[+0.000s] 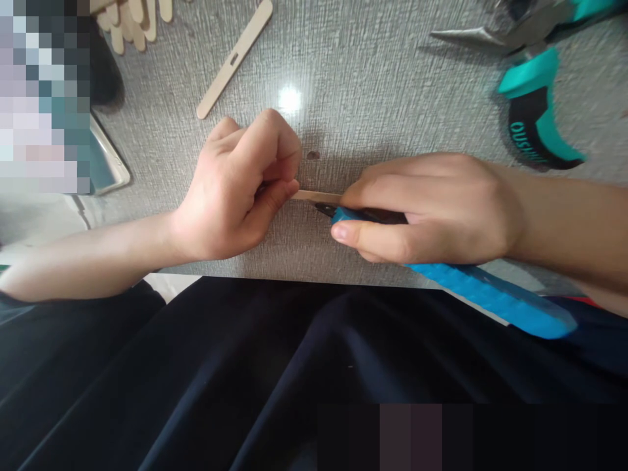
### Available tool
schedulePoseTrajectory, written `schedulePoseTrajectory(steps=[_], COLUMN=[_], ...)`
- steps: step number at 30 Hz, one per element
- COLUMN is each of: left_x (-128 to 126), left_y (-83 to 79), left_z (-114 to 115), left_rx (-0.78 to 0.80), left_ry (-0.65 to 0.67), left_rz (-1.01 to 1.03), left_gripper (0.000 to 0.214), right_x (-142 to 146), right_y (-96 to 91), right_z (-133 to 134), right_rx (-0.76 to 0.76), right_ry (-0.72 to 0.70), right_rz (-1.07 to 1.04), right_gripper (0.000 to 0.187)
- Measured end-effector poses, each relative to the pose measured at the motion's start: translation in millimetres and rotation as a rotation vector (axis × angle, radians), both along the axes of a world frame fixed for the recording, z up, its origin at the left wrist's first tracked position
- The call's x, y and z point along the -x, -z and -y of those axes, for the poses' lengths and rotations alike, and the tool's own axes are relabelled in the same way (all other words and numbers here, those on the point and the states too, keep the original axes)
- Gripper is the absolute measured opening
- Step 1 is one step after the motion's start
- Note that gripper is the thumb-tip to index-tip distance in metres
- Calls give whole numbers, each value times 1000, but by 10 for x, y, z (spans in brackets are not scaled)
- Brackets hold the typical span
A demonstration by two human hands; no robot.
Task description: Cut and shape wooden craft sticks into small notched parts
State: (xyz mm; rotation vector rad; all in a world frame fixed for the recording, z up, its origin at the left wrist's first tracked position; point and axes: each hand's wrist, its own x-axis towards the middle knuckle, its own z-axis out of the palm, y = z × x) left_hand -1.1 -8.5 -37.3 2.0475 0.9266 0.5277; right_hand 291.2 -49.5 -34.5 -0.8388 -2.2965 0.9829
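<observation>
My left hand (240,190) is closed, its thumb and fingertips pinching one end of a thin wooden craft stick (318,196). The stick spans the gap between both hands, just above the table. My right hand (432,209) is wrapped round a blue utility knife (481,294), thumb along its front. The knife's dark tip (324,209) lies close beside the stick's near edge; whether they touch is not clear. Right-hand fingertips meet the stick's other end. Beyond the left hand lies another craft stick (220,78) with a small slot in its middle.
Several craft sticks (130,29) are piled at the upper left, near a dark object (104,72) and a clear-edged flat item (110,160). Teal-handled long-nose pliers (530,72) lie at the upper right. The grey textured table (373,98) ends at my dark clothing.
</observation>
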Motion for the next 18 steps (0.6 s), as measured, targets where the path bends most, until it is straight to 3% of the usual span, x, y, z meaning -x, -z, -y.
schedulePoseTrajectory(steps=[7, 15, 18], left_x=[52, 88, 65], left_y=[72, 76, 46], left_z=[-24, -74, -63], left_rx=[23, -93, -122], left_ry=[8, 60, 11], left_rz=[-27, 61, 5], left_gripper=[30, 31, 36], right_x=[-24, -95, -152], right_y=[33, 87, 3], right_z=[10, 61, 78], right_rx=[9, -484, -335], right_ry=[-2, 4, 3], right_rz=[-43, -40, -50], right_gripper=[52, 18, 17])
